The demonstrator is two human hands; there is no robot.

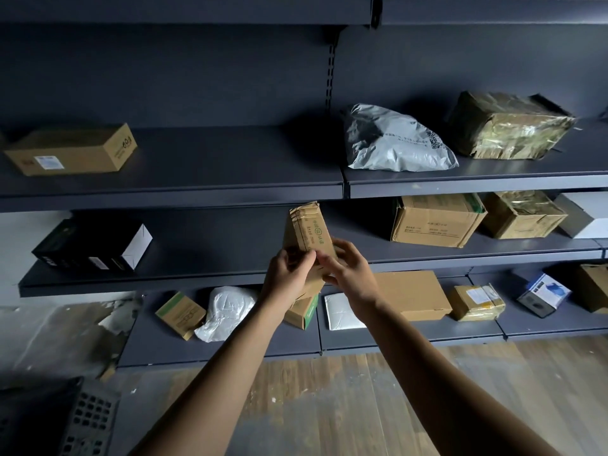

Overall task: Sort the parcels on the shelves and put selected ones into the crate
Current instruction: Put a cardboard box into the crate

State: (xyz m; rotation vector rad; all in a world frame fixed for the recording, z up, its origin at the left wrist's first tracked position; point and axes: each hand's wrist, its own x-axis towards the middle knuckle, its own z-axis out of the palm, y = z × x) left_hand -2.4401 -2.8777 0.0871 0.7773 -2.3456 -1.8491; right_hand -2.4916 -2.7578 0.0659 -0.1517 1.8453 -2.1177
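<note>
At seven o'clock, one dark crate is sitting on the floor. At centre, the left hand and right hand are both gripping one upright cardboard parcel. Beyond, eight parcels are showing on the bottom shelf, four on the middle shelf, and three on the upper shelf.

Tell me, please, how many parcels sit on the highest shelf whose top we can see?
3: cardboard box at left, grey bag right of centre, taped box far right. Others may sit beyond the edges.
</note>
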